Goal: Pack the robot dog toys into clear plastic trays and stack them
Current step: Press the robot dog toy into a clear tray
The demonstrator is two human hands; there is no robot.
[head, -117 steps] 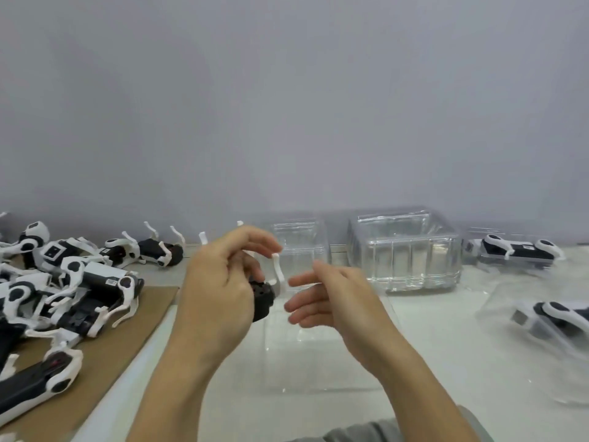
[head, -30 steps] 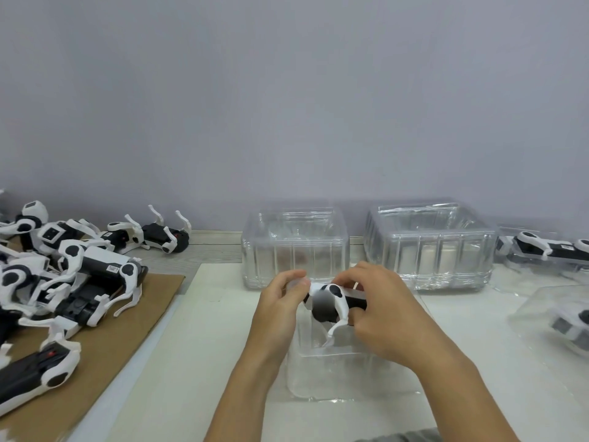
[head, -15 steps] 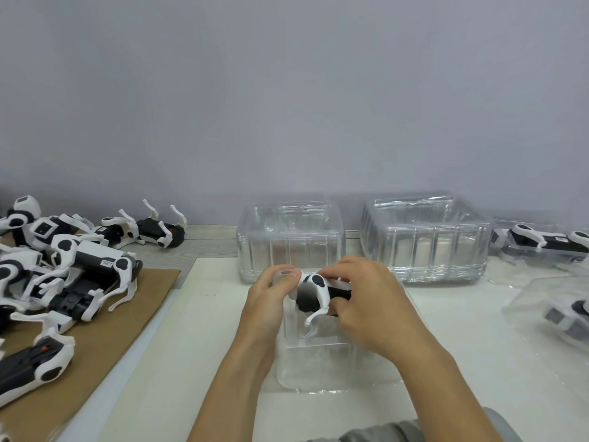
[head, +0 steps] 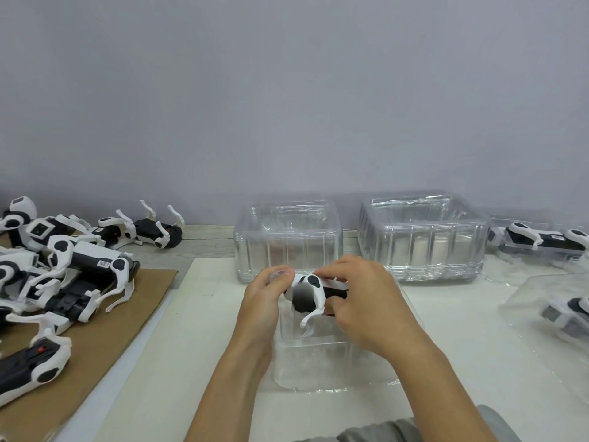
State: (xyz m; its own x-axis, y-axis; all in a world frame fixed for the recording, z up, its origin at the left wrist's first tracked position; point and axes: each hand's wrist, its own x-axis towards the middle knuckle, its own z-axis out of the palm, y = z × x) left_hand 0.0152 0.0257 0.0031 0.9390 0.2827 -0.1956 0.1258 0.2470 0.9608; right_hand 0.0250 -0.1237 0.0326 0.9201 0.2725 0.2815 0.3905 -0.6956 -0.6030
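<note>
A black-and-white robot dog toy (head: 307,295) is held between both hands just above a clear plastic tray (head: 325,362) lying on the white table in front of me. My left hand (head: 266,301) grips the toy's left end with thumb and fingers. My right hand (head: 366,301) wraps over its body from the right and hides most of it. One white leg hangs down into the tray's opening.
Two stacks of empty clear trays (head: 288,240) (head: 420,237) stand behind against the wall. A pile of loose robot dogs (head: 63,275) lies on brown cardboard (head: 95,346) at the left. Packed dogs in trays (head: 545,240) (head: 567,314) sit at the right.
Both hands came down from chest height to the tray with the toy. Over the last second the toy has stayed over the tray while the hands shifted only slightly on it.
</note>
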